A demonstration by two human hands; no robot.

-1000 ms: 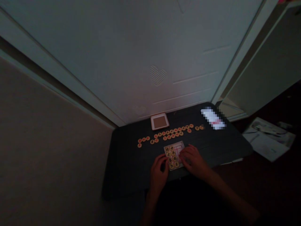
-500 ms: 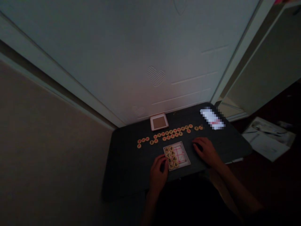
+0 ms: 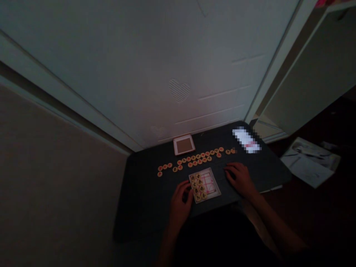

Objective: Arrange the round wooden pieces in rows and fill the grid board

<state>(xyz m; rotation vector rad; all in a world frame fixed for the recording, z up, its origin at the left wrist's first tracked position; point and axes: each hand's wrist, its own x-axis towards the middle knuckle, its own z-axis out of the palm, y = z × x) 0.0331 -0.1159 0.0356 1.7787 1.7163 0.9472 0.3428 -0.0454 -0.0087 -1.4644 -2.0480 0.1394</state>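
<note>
A small square board (image 3: 210,184) with red lines lies on a dark table (image 3: 144,196). Several round wooden pieces (image 3: 198,186) fill its left part. My left hand (image 3: 180,202) rests at the board's left edge, fingers curled against it. My right hand (image 3: 239,178) lies on the table to the right of the board, fingers bent, palm down; the dim light hides whether anything is under it. A row of several round pieces (image 3: 198,159) stretches across the table beyond the board.
A small square lid or tray (image 3: 184,145) sits at the table's far edge by a pale door (image 3: 178,74). A blurred white item (image 3: 246,140) lies at the far right corner. Papers (image 3: 308,163) lie on the floor to the right.
My right hand left the board's right half and moved right onto the bare table. The left hand stayed at the board's left edge. The view shifted slightly.
</note>
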